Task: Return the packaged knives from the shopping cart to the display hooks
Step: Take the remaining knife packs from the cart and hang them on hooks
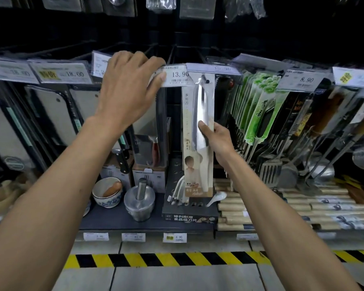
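Note:
A packaged knife, a long card with a steel blade and white handle under clear plastic, hangs upright in the middle of the display. My right hand grips its right edge at mid height, thumb across the blade. The card's top hole sits just under the 13.90 price tag at the hook's end. My left hand is raised, its fingers pinching the left end of that price tag. The hook itself is hidden behind the tag. The shopping cart is out of view.
Boxed cleavers hang to the left, green-carded utensils and steel spatulas to the right. On the lower shelf stand a ceramic mortar, a steel mortar, a knife block box and wooden rolling pins. Yellow-black tape marks the floor.

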